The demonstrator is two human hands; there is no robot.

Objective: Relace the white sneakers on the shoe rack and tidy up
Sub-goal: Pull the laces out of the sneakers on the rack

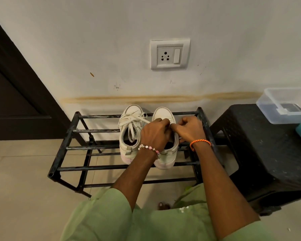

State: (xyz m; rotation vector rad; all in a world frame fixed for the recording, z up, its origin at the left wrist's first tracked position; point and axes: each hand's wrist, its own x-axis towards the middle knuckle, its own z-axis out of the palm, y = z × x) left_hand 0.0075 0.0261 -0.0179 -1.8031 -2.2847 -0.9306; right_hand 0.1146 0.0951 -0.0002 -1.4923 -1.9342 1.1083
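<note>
A: Reading left to right, what do you have?

B: I see the shoe rack [69, 131], then the left sneaker [130, 134], laces loose across it. Beside it, touching, is the right sneaker [165, 153], its long axis running from me toward the wall.

A: And the grips?

B: My left hand [155, 134] and right hand [189, 129] both sit over that right sneaker, fingers curled and pinching at its lacing. I judge both equally near; the lace itself is hidden.

Open rack bars [97, 131] lie left of the sneakers [130, 134]; a black stool [268, 153] crowds the right.
</note>
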